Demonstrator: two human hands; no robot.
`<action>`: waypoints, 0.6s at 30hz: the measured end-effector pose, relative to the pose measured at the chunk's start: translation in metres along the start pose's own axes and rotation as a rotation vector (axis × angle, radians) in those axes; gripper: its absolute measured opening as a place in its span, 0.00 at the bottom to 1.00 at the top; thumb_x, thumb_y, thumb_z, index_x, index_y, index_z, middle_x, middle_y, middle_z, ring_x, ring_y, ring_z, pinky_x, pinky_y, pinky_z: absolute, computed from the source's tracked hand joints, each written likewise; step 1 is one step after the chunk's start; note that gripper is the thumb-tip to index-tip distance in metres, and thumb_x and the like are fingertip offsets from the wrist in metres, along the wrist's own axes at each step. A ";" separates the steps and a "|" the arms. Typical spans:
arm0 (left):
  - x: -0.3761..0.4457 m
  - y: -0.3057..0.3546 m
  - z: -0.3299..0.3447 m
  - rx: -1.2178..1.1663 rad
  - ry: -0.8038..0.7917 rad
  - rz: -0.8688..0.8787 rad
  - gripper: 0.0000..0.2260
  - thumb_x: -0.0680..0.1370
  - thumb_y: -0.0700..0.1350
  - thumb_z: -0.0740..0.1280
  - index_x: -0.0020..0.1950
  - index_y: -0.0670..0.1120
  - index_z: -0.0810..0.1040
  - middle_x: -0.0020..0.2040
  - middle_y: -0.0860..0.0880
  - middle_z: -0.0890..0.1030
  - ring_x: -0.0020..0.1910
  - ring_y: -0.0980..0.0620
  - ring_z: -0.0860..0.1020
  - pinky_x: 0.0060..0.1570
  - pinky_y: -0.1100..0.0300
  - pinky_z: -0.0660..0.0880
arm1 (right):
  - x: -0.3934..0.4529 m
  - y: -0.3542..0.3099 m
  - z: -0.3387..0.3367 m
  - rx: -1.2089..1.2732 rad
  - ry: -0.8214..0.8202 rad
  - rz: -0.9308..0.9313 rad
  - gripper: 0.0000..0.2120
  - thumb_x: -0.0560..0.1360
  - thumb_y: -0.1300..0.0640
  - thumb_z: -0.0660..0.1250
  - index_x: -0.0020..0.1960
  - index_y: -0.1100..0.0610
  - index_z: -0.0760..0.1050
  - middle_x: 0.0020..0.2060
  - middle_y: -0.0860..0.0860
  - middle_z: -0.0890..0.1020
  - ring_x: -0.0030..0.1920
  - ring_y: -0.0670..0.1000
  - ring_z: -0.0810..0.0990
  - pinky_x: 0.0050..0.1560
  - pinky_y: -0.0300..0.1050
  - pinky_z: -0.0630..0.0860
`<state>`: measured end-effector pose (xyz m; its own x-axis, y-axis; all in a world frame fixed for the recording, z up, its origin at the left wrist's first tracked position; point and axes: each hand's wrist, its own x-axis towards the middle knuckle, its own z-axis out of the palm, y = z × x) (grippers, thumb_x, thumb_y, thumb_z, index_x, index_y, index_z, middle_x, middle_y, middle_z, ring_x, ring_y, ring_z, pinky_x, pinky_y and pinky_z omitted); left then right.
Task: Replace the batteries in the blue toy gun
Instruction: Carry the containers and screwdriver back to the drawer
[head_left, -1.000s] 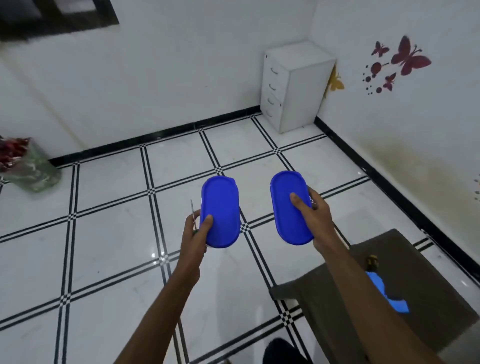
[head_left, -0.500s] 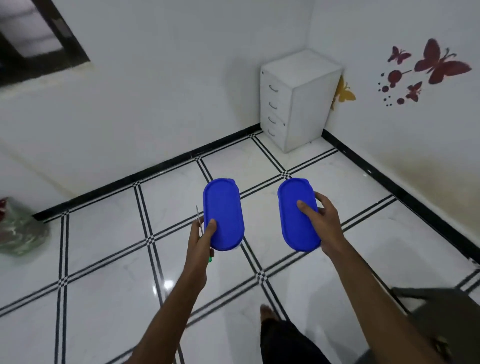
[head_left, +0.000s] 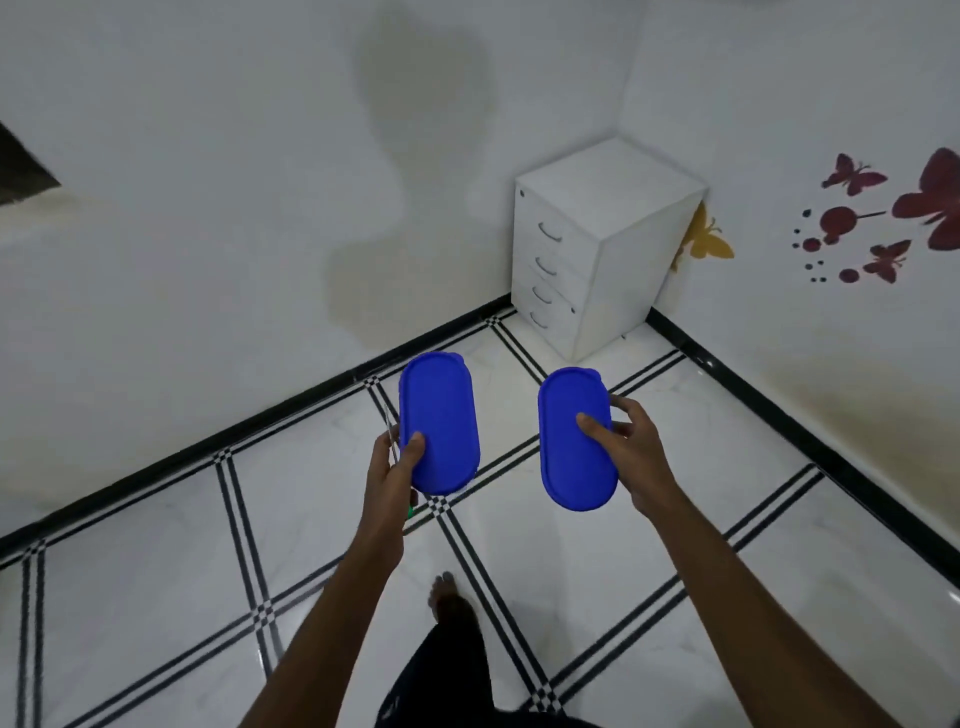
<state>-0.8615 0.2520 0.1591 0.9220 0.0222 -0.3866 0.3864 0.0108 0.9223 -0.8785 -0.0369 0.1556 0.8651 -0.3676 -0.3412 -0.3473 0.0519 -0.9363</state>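
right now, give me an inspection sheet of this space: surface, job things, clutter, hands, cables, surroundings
surface: white tiled floor with black double lines; no table in view
job's things: blue toy gun not seen; batteries not seen; thin metal tool with green end held beside the left lid, kind unclear
clutter: two blue oval lids, left lid and right lid, each held flat, apart from each other
hands: left hand grips left lid and tool, thumb on top; right hand grips right lid, thumb on top
cables: nothing seen
surroundings: white drawer unit in corner; butterfly stickers on right wall; person's bare foot below
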 end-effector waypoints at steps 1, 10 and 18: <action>0.029 0.011 -0.003 0.004 -0.020 -0.011 0.17 0.76 0.60 0.65 0.63 0.60 0.71 0.58 0.46 0.79 0.40 0.55 0.75 0.32 0.66 0.73 | 0.021 -0.008 0.013 -0.002 0.011 0.017 0.23 0.69 0.48 0.77 0.60 0.46 0.73 0.56 0.54 0.80 0.55 0.56 0.80 0.50 0.58 0.82; 0.247 0.115 -0.003 0.103 -0.135 -0.034 0.25 0.76 0.61 0.66 0.71 0.56 0.67 0.65 0.48 0.76 0.60 0.42 0.76 0.49 0.51 0.75 | 0.179 -0.073 0.090 0.009 0.127 0.026 0.25 0.69 0.45 0.76 0.63 0.45 0.72 0.56 0.51 0.80 0.55 0.51 0.80 0.40 0.45 0.81; 0.449 0.147 0.055 0.176 -0.235 -0.116 0.24 0.73 0.62 0.67 0.67 0.58 0.71 0.60 0.52 0.79 0.54 0.48 0.79 0.45 0.52 0.74 | 0.376 -0.074 0.135 0.018 0.187 0.148 0.31 0.68 0.42 0.76 0.67 0.43 0.69 0.59 0.51 0.78 0.56 0.50 0.79 0.49 0.54 0.83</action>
<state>-0.3896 0.2084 0.1217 0.8443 -0.2009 -0.4969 0.4684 -0.1738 0.8662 -0.4786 -0.0542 0.0849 0.7222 -0.5206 -0.4554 -0.4577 0.1339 -0.8790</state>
